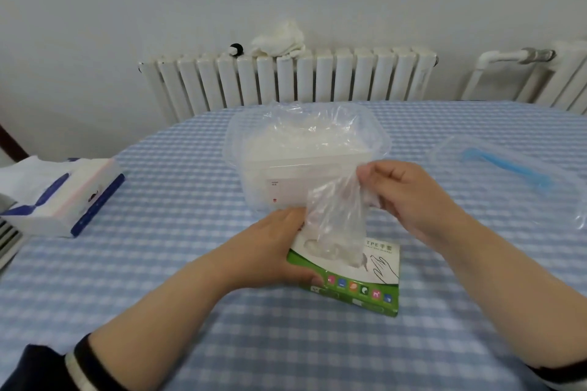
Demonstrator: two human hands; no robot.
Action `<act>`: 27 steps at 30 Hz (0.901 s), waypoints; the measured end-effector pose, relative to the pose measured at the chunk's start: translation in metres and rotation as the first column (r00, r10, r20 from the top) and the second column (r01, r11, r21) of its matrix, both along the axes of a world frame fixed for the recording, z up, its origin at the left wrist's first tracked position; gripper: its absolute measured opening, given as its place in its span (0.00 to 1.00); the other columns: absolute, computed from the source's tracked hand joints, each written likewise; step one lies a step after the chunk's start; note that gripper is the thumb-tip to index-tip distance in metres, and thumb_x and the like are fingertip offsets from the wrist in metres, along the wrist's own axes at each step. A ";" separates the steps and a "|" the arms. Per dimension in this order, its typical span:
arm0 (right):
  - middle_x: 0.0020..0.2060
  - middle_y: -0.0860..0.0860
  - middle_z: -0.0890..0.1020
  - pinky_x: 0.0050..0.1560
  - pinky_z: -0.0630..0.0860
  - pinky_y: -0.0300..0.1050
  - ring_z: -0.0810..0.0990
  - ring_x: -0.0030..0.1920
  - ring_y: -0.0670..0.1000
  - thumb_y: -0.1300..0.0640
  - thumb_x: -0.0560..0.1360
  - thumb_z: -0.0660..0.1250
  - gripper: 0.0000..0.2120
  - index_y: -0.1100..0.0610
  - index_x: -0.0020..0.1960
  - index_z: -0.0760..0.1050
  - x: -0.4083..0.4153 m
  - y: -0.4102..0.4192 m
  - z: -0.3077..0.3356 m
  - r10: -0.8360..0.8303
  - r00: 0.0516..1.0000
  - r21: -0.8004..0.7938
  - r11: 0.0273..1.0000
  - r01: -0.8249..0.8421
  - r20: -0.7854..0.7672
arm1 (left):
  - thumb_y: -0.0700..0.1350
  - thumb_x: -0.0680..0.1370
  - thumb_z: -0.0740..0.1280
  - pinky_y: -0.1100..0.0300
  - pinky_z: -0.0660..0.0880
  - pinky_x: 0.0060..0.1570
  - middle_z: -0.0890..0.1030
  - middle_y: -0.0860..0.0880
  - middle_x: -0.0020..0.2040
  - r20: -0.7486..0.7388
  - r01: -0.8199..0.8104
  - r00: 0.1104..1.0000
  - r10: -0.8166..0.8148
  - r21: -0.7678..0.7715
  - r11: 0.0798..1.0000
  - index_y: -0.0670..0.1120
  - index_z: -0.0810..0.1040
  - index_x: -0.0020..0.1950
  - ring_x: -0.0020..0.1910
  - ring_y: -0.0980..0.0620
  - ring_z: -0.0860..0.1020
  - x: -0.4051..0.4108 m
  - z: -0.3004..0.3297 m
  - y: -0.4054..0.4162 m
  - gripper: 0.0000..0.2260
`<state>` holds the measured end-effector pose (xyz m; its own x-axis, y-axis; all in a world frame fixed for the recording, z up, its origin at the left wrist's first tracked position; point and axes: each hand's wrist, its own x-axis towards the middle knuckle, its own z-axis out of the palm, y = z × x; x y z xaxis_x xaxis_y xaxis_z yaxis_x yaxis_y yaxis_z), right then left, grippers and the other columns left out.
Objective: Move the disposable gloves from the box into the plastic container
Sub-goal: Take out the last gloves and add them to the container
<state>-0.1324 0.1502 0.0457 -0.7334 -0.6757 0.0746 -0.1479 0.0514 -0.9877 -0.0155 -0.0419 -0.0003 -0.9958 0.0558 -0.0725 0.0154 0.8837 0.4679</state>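
**Glove half out of the box, container waiting just behind**

The left hand (273,251) wraps the near left side of the green and white glove box (352,276), fingers curled round its edge and pinning it to the checked bench (190,263). The right hand (409,197) pinches the upper end of 1 clear disposable glove (333,219) between thumb and fingers; the glove hangs from that pinch with its lower end in the box opening. Just beyond the box stands the open plastic container (305,181), with a loose pile of gloves (301,133) heaped above its rim.

The step in hand appears to be drawing this glove free. To do it well, the pull is best kept upward and steady while the left hand keeps the box down, since the thin film will likely cling and drag the next glove along. Once the tail clears the opening, it probably wants carrying over the rim and pressing down into the pile, as the springy heap looks ready to spill.

The container's lid (508,165), with a blue strip, lies well apart to the right; a tissue pack (63,200) sits at the left edge.
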 end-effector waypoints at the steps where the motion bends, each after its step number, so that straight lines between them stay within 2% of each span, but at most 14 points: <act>1: 0.42 0.56 0.85 0.47 0.80 0.39 0.83 0.43 0.50 0.49 0.71 0.66 0.13 0.57 0.43 0.84 0.000 0.002 0.007 -0.009 0.993 -0.086 0.996 0.019 0.116 | 0.63 0.67 0.75 0.70 0.63 0.57 0.66 0.66 0.61 0.016 -0.003 1.000 0.003 -0.001 1.000 0.61 0.60 0.70 0.59 0.64 0.66 0.001 0.002 0.000 0.37; 3: 0.36 0.55 0.84 0.40 0.81 0.39 0.83 0.37 0.50 0.53 0.73 0.64 0.14 0.61 0.42 0.82 0.005 0.005 0.016 0.021 0.972 -0.168 0.986 0.020 0.236 | 0.60 0.68 0.76 0.73 0.65 0.52 0.66 0.67 0.57 0.044 -0.014 0.999 0.012 0.041 0.999 0.60 0.62 0.68 0.55 0.65 0.68 0.001 0.005 -0.001 0.35; 5: 0.32 0.55 0.83 0.35 0.81 0.40 0.82 0.32 0.49 0.56 0.77 0.62 0.15 0.62 0.39 0.82 0.009 0.006 0.019 0.016 0.947 -0.181 0.982 0.044 0.320 | 0.57 0.69 0.76 0.70 0.70 0.56 0.69 0.68 0.61 0.060 -0.031 0.998 0.018 0.208 0.978 0.59 0.63 0.71 0.60 0.66 0.71 0.000 0.009 -0.004 0.35; 8: 0.35 0.57 0.84 0.48 0.81 0.50 0.83 0.36 0.52 0.57 0.78 0.63 0.15 0.62 0.39 0.84 0.011 0.004 0.019 -0.009 0.918 -0.147 0.987 0.072 0.396 | 0.60 0.67 0.76 0.60 0.71 0.66 0.71 0.66 0.67 -0.068 -0.050 0.994 0.090 0.455 0.889 0.61 0.61 0.73 0.66 0.67 0.70 0.001 0.020 -0.006 0.38; 10: 0.35 0.57 0.82 0.53 0.79 0.54 0.82 0.37 0.53 0.56 0.77 0.64 0.15 0.60 0.37 0.84 0.012 0.003 0.018 -0.007 0.898 -0.133 0.988 0.073 0.440 | 0.63 0.64 0.75 0.66 0.70 0.64 0.70 0.68 0.66 -0.196 -0.060 0.962 0.191 0.530 0.846 0.68 0.56 0.72 0.66 0.67 0.70 0.002 0.031 0.001 0.42; 12: 0.34 0.57 0.81 0.50 0.80 0.53 0.81 0.36 0.53 0.57 0.77 0.65 0.14 0.61 0.36 0.83 0.013 0.002 0.017 -0.003 0.886 -0.120 0.991 0.066 0.464 | 0.64 0.64 0.76 0.73 0.69 0.60 0.65 0.70 0.66 -0.338 -0.049 0.911 0.235 0.477 0.877 0.73 0.51 0.70 0.65 0.67 0.69 0.002 0.044 0.010 0.43; 14: 0.33 0.58 0.81 0.41 0.81 0.51 0.81 0.34 0.55 0.57 0.77 0.65 0.14 0.63 0.37 0.82 0.014 0.002 0.015 0.007 0.869 -0.107 0.993 0.054 0.495 | 0.60 0.69 0.75 0.73 0.68 0.60 0.64 0.67 0.66 -0.507 -0.027 0.841 0.191 0.313 0.949 0.74 0.51 0.70 0.65 0.65 0.68 0.000 0.052 0.014 0.40; 16: 0.34 0.61 0.82 0.32 0.80 0.46 0.81 0.31 0.55 0.58 0.78 0.63 0.14 0.66 0.41 0.81 0.017 0.001 0.016 0.035 0.843 -0.108 0.994 0.027 0.537 | 0.54 0.73 0.73 0.70 0.67 0.62 0.68 0.64 0.64 -0.609 0.026 0.788 0.094 0.186 0.982 0.69 0.65 0.67 0.65 0.61 0.69 -0.004 0.061 0.016 0.28; 18: 0.33 0.59 0.82 0.29 0.77 0.43 0.79 0.29 0.53 0.58 0.77 0.62 0.13 0.66 0.43 0.79 0.018 0.001 0.016 0.095 0.810 -0.123 0.992 -0.028 0.579 | 0.43 0.74 0.73 0.67 0.70 0.59 0.77 0.62 0.58 -0.574 0.081 0.811 0.115 0.305 0.949 0.57 0.80 0.54 0.61 0.60 0.75 -0.011 0.070 0.021 0.13; 19: 0.33 0.58 0.81 0.28 0.76 0.42 0.78 0.28 0.53 0.57 0.78 0.61 0.13 0.65 0.43 0.78 0.018 0.000 0.016 0.118 0.786 -0.131 0.990 -0.047 0.606 | 0.40 0.73 0.74 0.64 0.73 0.57 0.82 0.60 0.52 -0.519 0.086 0.839 0.163 0.422 0.903 0.55 0.83 0.47 0.56 0.59 0.78 -0.015 0.077 0.024 0.10; 21: 0.33 0.58 0.82 0.25 0.75 0.40 0.79 0.27 0.52 0.51 0.81 0.57 0.21 0.64 0.40 0.80 0.017 -0.001 0.012 0.116 0.760 -0.104 0.992 -0.064 0.639 | 0.45 0.72 0.74 0.58 0.79 0.52 0.84 0.56 0.41 -0.407 0.009 0.869 0.282 0.582 0.813 0.56 0.83 0.40 0.46 0.55 0.82 -0.026 0.094 0.028 0.05; 23: 0.36 0.59 0.84 0.23 0.76 0.40 0.81 0.27 0.52 0.43 0.82 0.52 0.30 0.63 0.38 0.81 0.018 -0.001 0.007 0.105 0.743 -0.043 0.994 -0.102 0.661 | 0.44 0.76 0.70 0.58 0.81 0.46 0.83 0.54 0.33 -0.322 -0.112 0.873 0.367 0.598 0.793 0.52 0.81 0.42 0.37 0.54 0.82 -0.045 0.112 0.022 0.04; 24: 0.38 0.60 0.84 0.23 0.77 0.40 0.82 0.27 0.52 0.42 0.81 0.51 0.31 0.63 0.40 0.81 0.019 -0.002 0.002 0.126 0.720 -0.030 0.989 -0.145 0.682 | 0.42 0.77 0.69 0.60 0.80 0.40 0.82 0.55 0.31 -0.295 -0.145 0.872 0.390 0.606 0.782 0.50 0.79 0.45 0.33 0.56 0.81 -0.055 0.119 0.016 0.04; 27: 0.42 0.59 0.85 0.29 0.79 0.42 0.84 0.33 0.53 0.42 0.78 0.55 0.25 0.63 0.49 0.78 0.031 -0.004 -0.010 0.275 0.690 0.048 0.911 -0.410 0.669 | 0.39 0.76 0.71 0.68 0.72 0.25 0.80 0.55 0.32 -0.270 -0.229 0.874 0.405 0.505 0.832 0.48 0.75 0.48 0.27 0.59 0.77 -0.089 0.131 -0.008 0.07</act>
<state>-0.1015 0.1467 0.0352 -0.2734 -0.8404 -0.4680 0.4660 0.3099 -0.8288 -0.1049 -0.0501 0.1312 -0.9138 -0.3291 0.2380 0.0118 0.5643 0.8255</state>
